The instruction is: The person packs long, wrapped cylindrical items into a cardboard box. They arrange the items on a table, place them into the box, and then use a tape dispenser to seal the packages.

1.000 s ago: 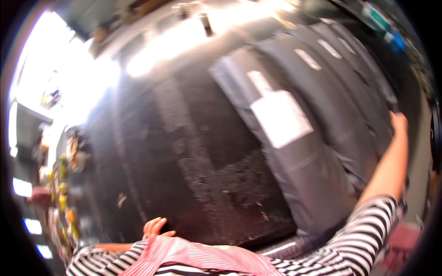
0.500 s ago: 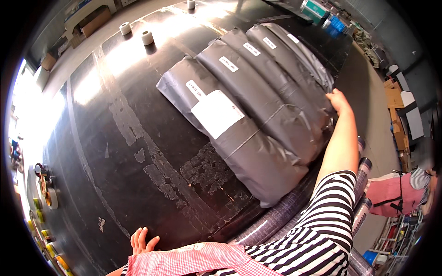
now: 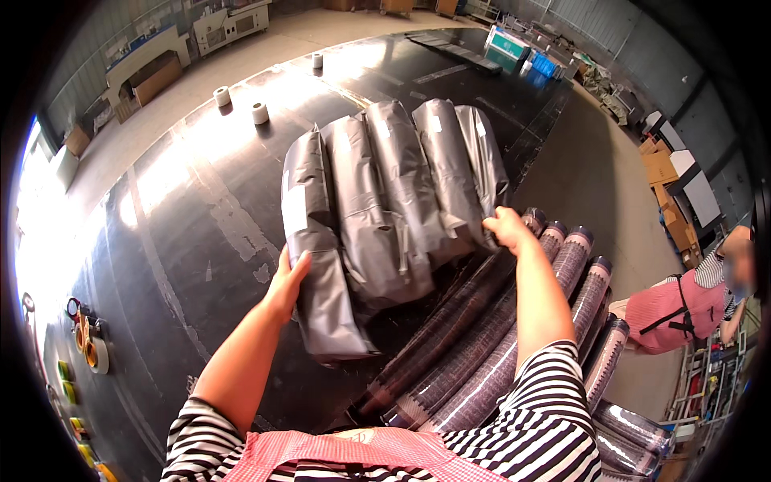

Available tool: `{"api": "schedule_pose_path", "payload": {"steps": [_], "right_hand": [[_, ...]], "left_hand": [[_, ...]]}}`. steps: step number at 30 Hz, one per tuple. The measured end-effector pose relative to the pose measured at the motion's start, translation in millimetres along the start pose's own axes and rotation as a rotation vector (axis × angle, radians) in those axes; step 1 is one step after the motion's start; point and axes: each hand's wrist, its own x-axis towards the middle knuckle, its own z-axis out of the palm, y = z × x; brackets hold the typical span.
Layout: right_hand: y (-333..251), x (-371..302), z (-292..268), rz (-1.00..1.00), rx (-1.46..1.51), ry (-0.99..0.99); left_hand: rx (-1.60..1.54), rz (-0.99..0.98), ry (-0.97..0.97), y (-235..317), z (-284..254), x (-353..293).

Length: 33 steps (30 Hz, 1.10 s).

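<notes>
Several long grey plastic packages (image 3: 389, 185) lie side by side on the black table, white labels on them. The leftmost package (image 3: 321, 301) is gripped at its left side by my left hand (image 3: 285, 283), thumb on the near face and the other fingers partly hidden. My right hand (image 3: 507, 228) is closed on the near end of the rightmost package (image 3: 484, 149). Just below and right of them, rolls wrapped in clear film (image 3: 522, 337) lie side by side, dark with pinkish ends; my right forearm crosses over them.
The black table (image 3: 177, 281) has worn tape strips. White rolls (image 3: 259, 113) stand at its far left, tape rolls (image 3: 95, 353) at its left edge. Right of the table, a person in a pink apron (image 3: 675, 313) stands near cardboard boxes (image 3: 662, 173).
My left hand has come up from the table's near edge onto the leftmost package. The packages have turned more upright in view and shifted left, with my right hand still at the rightmost one.
</notes>
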Motion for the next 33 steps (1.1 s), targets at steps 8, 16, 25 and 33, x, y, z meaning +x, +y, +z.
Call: {"api": "schedule_pose_path", "payload": {"steps": [8, 16, 25, 33], "right_hand": [[-67.3, -118.7, 93.3, 0.057, 0.222, -0.128], [-117.5, -278.6, 200.7, -0.014, 0.299, -0.309], [-176.6, -430.8, 243.1, 0.068, 0.865, -0.451], [-135.7, -288.7, 161.1, 0.044, -0.036, 0.304]], "left_hand": [[0.235, -0.054, 0.015, 46.3, -96.7, -14.0], [0.239, -0.046, 0.166, -9.9, -199.1, -174.8], [0.1, -0.046, 0.393, -90.0, -247.0, -381.7], [0.21, -0.016, 0.468, -98.1, -249.0, -401.5]]}}
